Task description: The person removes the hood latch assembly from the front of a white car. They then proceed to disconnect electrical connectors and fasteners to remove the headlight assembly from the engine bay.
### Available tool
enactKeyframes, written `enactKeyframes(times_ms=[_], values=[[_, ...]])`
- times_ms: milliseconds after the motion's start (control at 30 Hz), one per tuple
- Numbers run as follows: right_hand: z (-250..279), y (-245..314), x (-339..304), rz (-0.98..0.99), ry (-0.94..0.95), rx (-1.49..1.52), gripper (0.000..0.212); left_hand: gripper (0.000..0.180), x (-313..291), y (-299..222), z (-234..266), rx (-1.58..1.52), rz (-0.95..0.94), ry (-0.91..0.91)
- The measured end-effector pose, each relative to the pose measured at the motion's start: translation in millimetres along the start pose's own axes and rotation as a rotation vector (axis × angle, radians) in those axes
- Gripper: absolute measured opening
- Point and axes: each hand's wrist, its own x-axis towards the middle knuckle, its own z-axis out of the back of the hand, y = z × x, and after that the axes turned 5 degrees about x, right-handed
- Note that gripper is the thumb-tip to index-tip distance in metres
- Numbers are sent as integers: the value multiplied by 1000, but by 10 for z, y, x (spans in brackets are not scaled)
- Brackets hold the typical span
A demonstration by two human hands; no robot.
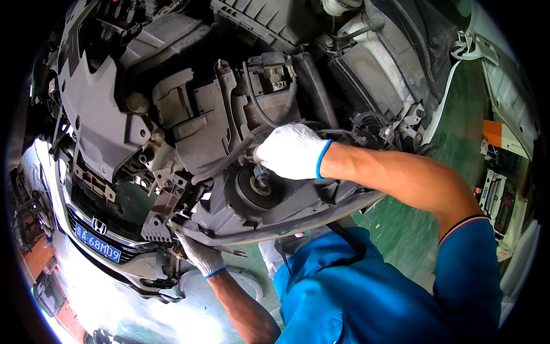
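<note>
My right hand (292, 152), in a white knit glove with a blue cuff, reaches over the back of a car headlight (220, 209). Its fingers are curled together at a small grey-blue plug connector (262, 174), which stands in the round black bulb cover (247, 189). The fingertips are partly hidden. My left hand (200, 255), gloved the same way, holds the headlight's inner end from below, beside the grille; part of its fingers is out of sight under the edge. A ribbed black wiring conduit (229, 157) runs just behind the bulb cover.
Around the headlight lies the open engine bay, with a battery (269, 106) and a black plastic cover (94, 109). The detached-looking white front bumper (134, 269) is at the left. A raised white car door or panel (510, 97) and an equipment cart (501, 200) stand right, on green floor (395, 235).
</note>
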Motion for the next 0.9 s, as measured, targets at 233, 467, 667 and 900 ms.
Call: enactKeyframes(times_ms=[233, 467, 667, 900], values=[[-8, -55, -15, 77, -26, 79, 26, 72, 232, 9, 296, 107, 92, 64], [-124, -28, 45, -13, -62, -75, 22, 77, 135, -9, 79, 29, 53, 163], [-168, -42, 40, 19, -125, -61, 20, 82, 153, 18, 61, 76, 47, 19], [-130, 137, -3, -15, -129, -196, 20, 82, 184, 27, 134, 64, 88, 10]])
